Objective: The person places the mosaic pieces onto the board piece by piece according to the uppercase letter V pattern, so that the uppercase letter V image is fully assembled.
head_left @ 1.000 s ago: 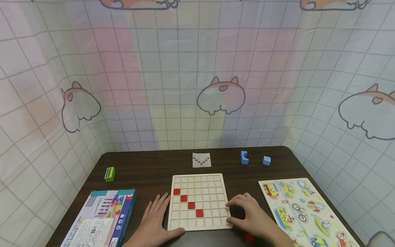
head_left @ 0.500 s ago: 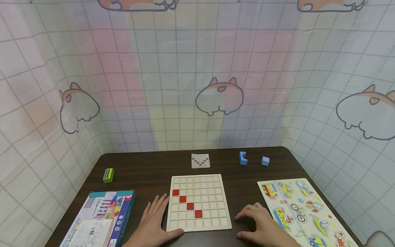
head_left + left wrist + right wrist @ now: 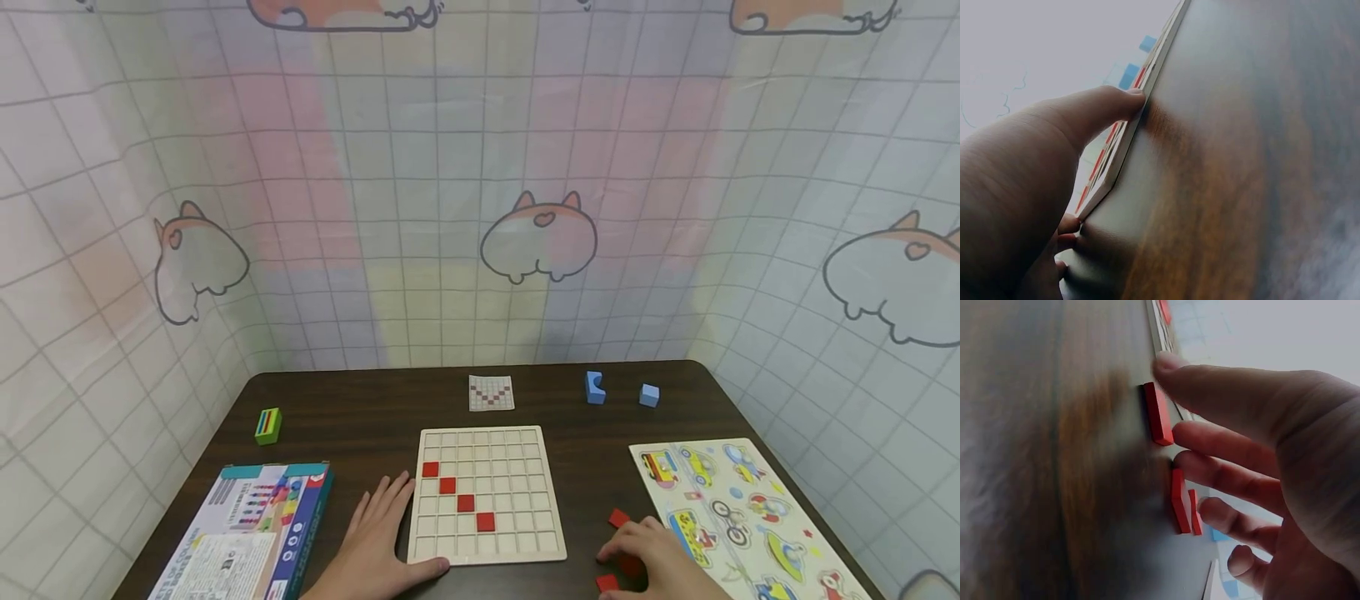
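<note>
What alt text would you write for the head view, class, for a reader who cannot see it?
A person's left hand rests flat against the left edge of a wooden grid board holding four red tiles in a diagonal, while the right hand reaches over loose red tiles on a dark table. A box lies left, a vehicle puzzle right.

No text, brand or number can be read anywhere in the views. The only print is on the box (image 3: 243, 533) at 8 o'clock on the table (image 3: 360, 417): a white label panel and lines along its edge, all too small and blurred to make out. The pattern card (image 3: 491, 392) at 12 o'clock shows only red squares in a V, no lettering. The vehicle puzzle board (image 3: 738, 508) at 4 o'clock carries pictures, no legible words
</note>
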The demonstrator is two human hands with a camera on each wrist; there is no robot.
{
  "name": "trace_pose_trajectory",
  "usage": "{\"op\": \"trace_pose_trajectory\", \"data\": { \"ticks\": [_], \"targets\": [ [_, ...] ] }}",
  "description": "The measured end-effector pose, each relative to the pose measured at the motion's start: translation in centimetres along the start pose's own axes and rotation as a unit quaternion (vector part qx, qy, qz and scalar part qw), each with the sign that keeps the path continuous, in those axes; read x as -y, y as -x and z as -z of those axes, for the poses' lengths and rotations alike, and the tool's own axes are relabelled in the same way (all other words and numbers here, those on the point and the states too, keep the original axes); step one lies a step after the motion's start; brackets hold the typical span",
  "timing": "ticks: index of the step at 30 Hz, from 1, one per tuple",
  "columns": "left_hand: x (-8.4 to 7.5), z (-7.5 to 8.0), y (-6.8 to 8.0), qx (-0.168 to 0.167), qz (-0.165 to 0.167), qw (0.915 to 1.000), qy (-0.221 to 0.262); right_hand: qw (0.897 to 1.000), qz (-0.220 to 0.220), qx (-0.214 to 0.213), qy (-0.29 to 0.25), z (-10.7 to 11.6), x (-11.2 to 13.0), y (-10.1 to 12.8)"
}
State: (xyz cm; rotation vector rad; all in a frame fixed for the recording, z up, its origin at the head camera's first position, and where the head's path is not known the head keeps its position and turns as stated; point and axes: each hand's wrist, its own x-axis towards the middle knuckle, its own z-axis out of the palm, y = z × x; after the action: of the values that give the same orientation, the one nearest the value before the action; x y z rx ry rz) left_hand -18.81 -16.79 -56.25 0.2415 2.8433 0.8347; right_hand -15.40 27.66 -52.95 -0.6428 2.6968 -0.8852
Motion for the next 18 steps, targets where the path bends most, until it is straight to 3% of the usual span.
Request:
{"op": "trace_pose_trajectory", "data": {
  "ticks": [9, 18],
  "targets": [
    [-0.2, 0.2, 0.2, 0.0, 0.0, 1.0, 0.0, 0.999, 0.034, 0.018, -0.032, 0.1, -1.3, 0.9],
    [-0.3, 0.2, 0.2, 0.0, 0.0, 1.0, -0.003, 0.999, 0.051, 0.005, -0.013, -0.3, -1.8, 1.1]
  ]
}}
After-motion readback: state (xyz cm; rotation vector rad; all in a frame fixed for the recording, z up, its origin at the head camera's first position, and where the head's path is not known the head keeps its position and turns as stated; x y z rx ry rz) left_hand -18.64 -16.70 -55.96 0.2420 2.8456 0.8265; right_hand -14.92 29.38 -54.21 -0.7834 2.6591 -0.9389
